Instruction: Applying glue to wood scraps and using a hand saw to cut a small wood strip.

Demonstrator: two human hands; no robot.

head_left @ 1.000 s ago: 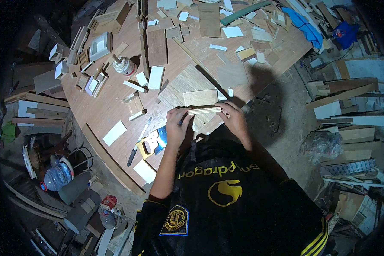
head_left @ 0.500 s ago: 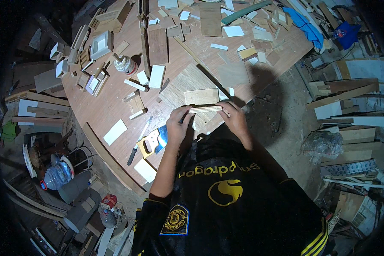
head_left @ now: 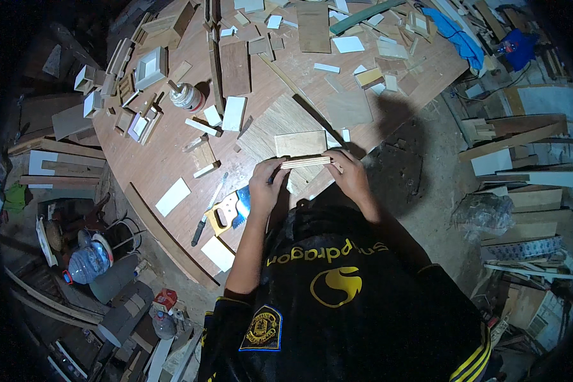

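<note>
Held edge-up between my two hands is a small plywood piece (head_left: 306, 163) with its layered edge facing me. My left hand (head_left: 265, 183) pinches its left end, and a dark slim thing, perhaps a pencil, shows between those fingers. At the other end, my right hand (head_left: 350, 176) grips with fingers and thumb closed. Just beyond lies a rectangular wooden board (head_left: 301, 142), on top of a larger plywood sheet (head_left: 270, 127). To the left of my left hand rests a handsaw (head_left: 223, 216) with a yellow handle, beside a thin-bladed tool with a black handle (head_left: 198, 232).
The wooden table (head_left: 140, 165) carries many offcuts, a glue jar with a brush (head_left: 187, 97), small box-like frames (head_left: 151, 67) and a long dark strip (head_left: 318, 117). A blue cloth (head_left: 453, 37) hangs at the far right edge. Stacked boards (head_left: 522, 165) stand on the right.
Almost nothing has moved. Both hands keep their hold on the plywood piece, and the view has shifted only slightly.
</note>
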